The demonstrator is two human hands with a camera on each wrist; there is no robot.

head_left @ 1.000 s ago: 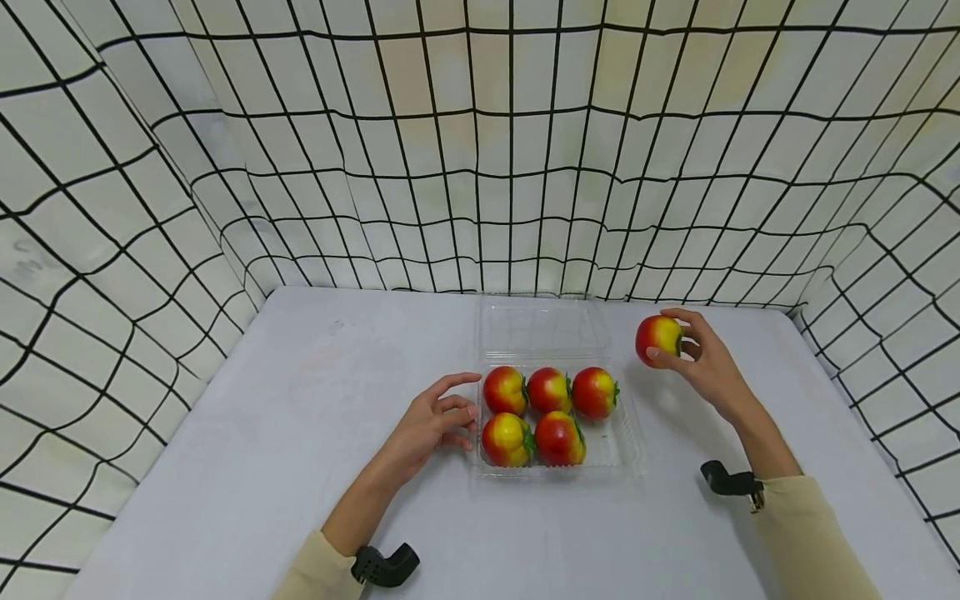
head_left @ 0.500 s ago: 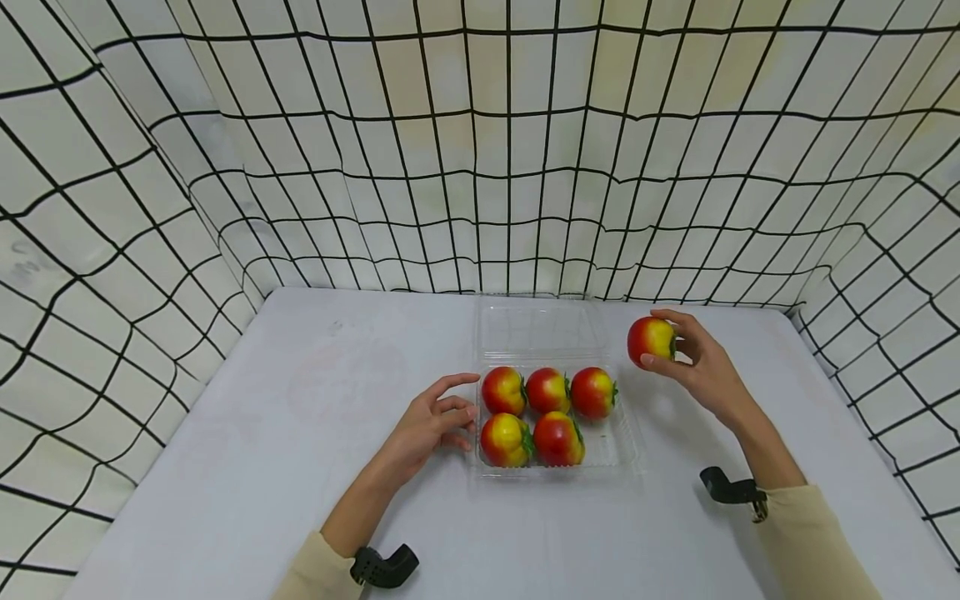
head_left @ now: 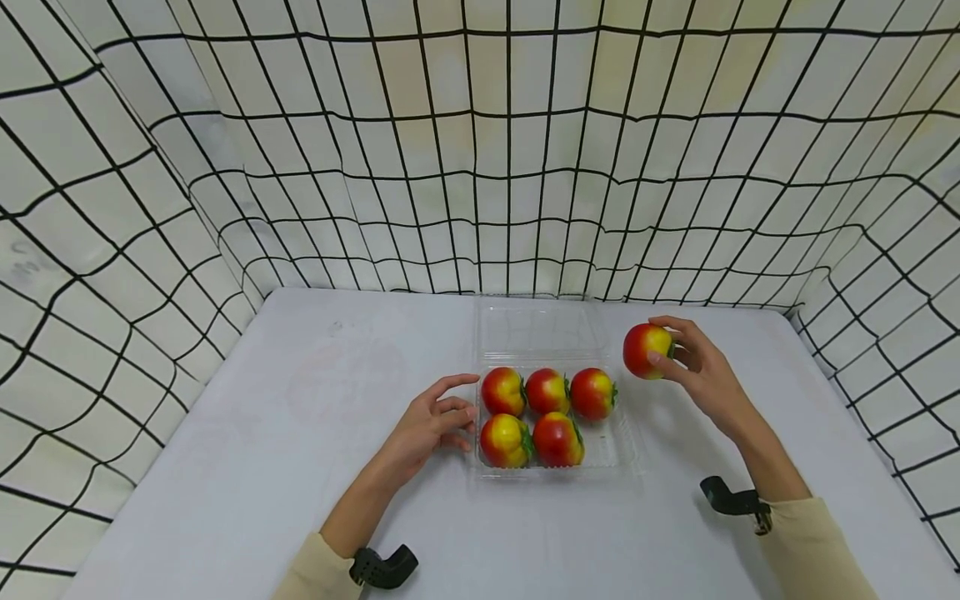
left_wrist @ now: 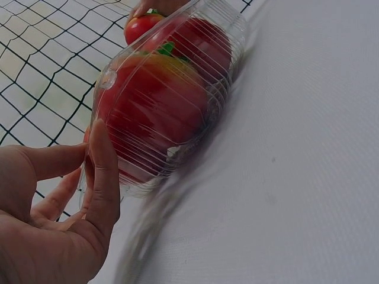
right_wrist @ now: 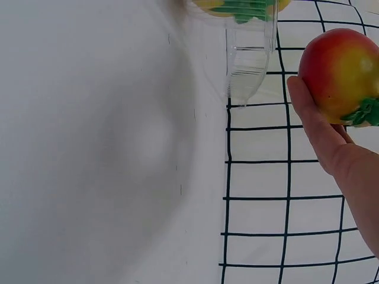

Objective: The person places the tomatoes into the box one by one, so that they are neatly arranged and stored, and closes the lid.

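Note:
A clear plastic clamshell container [head_left: 600, 454] lies with its lid [head_left: 540, 329] folded back. Red-and-yellow tomato-like fruits with green leafy tops sit inside: three in the far row, such as the middle fruit [head_left: 547, 391], and two in the near row. The near row's right end is bare. My left hand [head_left: 435, 421] pinches the container's left edge between thumb and fingers, closer in the left wrist view [left_wrist: 65, 201]. Right of the lid, my right hand [head_left: 701, 367] grips another tomato-like fruit [head_left: 645, 350] above the table. Its green top [right_wrist: 365, 111] faces the palm.
A white table [head_left: 300, 433] carries the container. Black netting [head_left: 510, 175] hangs before pale walls at the back and both sides. Black wrist-worn devices, left [head_left: 382, 568] and right [head_left: 731, 497], stick out at the sleeves.
My right hand has moved slightly left and, in the last half second, a little nearer, carrying the tomato-like fruit. The left hand and the container have stayed in place.

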